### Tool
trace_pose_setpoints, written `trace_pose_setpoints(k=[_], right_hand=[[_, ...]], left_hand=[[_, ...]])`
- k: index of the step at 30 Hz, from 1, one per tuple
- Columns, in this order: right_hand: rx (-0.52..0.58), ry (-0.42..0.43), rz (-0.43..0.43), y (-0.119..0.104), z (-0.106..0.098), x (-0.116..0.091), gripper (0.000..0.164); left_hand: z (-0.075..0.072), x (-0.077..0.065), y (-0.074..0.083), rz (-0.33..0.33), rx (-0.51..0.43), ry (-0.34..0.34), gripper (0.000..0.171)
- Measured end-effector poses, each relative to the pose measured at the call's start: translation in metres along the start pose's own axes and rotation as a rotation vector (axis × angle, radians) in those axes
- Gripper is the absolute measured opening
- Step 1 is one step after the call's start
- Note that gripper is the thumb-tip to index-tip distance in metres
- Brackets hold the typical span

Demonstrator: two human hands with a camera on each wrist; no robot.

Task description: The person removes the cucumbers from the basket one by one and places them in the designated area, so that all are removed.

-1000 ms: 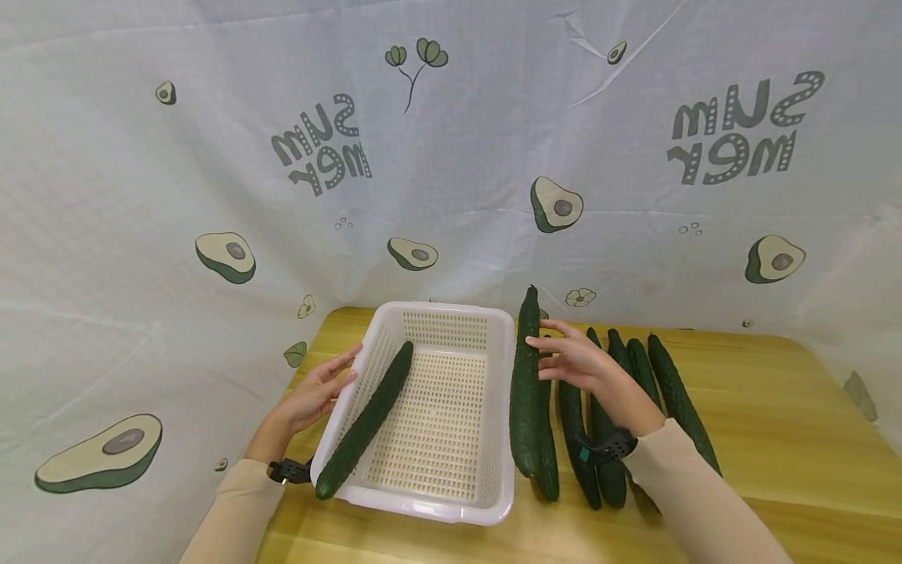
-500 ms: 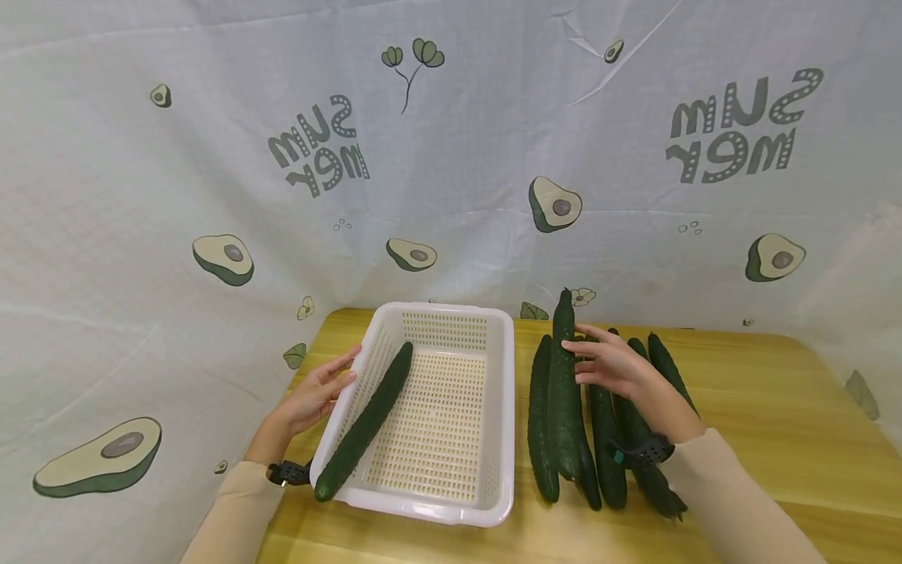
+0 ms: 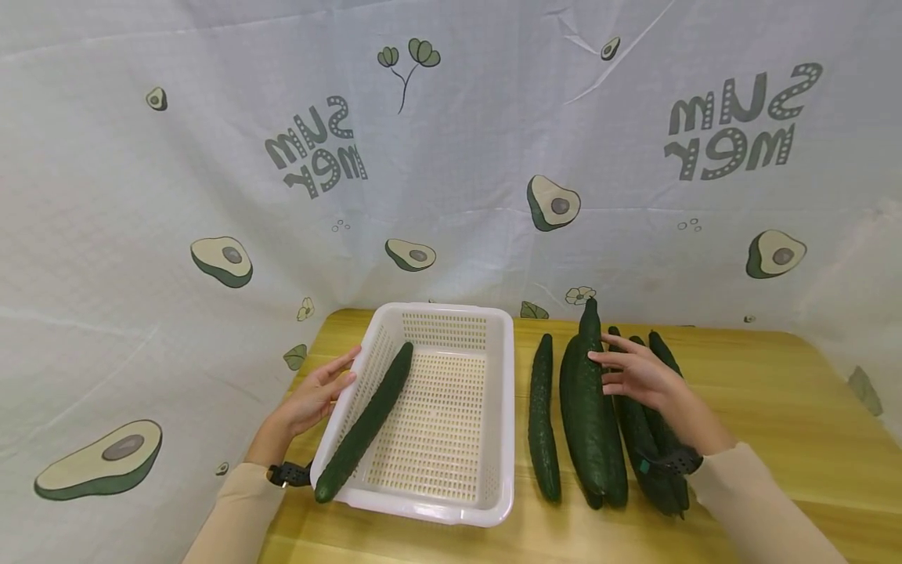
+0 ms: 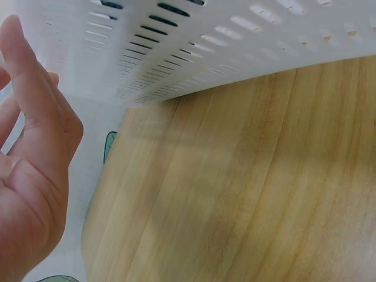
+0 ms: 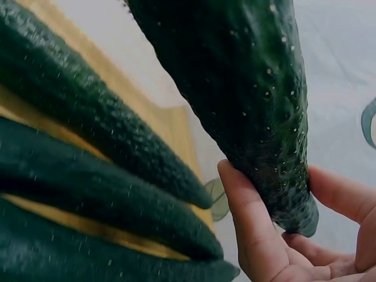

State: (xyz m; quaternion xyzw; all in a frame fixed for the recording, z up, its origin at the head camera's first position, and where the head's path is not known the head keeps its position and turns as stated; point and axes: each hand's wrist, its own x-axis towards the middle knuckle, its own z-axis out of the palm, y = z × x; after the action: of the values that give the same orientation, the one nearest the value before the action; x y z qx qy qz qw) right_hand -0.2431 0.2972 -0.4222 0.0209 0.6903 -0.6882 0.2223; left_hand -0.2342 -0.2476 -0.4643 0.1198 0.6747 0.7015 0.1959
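Observation:
In the head view, my right hand (image 3: 637, 372) pinches a long dark green cucumber (image 3: 590, 399) near its far end. The right wrist view shows thumb and fingers on both sides of this cucumber (image 5: 252, 106). It is held over other cucumbers and partly covers them. My left hand (image 3: 317, 395) touches the left side of a white plastic basket (image 3: 499, 407) with fairly straight fingers. One cucumber (image 3: 366, 423) leans inside the basket, its near end on the front left rim. In the left wrist view, the hand (image 4: 35, 164) is beside the slotted basket wall (image 4: 176, 53).
A single cucumber (image 3: 543, 423) lies just right of the basket. Several more, including one cucumber (image 3: 665, 356) at the far right, lie under and beside my right forearm. The wooden table (image 3: 761, 407) meets a printed cloth (image 3: 451, 157) behind it.
My right hand has carried the pinched cucumber rightward, from beside the basket's right rim to over the row of cucumbers. The left hand, basket and cucumber in it have stayed put.

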Motion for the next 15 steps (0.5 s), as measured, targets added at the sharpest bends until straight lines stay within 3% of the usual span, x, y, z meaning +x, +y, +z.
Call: trace_pose_setpoints(k=[15], right_hand=[[-0.020,-0.008,0.027,0.016,-0.037,-0.006,0.086]], left_hand=[[0.001,0.000,0.001,-0.007,-0.003,0.014,0.059]])
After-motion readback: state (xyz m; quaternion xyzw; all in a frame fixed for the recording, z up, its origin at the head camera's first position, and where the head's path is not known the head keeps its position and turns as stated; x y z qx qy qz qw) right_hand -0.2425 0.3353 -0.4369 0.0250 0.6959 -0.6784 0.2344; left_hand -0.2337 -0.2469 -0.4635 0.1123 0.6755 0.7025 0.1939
